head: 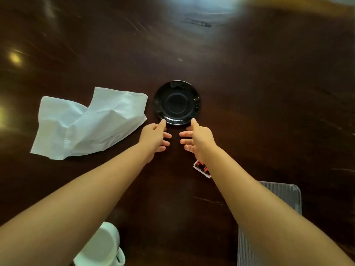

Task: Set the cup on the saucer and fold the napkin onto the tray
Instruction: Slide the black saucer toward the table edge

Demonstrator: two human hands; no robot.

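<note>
On the dark wooden table (pixel 249 93), the left hand (pixel 153 137) and right hand (pixel 199 139), both open and empty, touch the black saucer (pixel 176 102); crumpled napkin (pixel 86 123) lies left.

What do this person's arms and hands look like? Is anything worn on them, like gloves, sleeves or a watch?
Both forearms are bare right down to the frame edge, with no sleeves in sight. The left hand and right hand wear no gloves, and no rings, watch or bracelet show. The thumbnails look short and unpainted.
</note>
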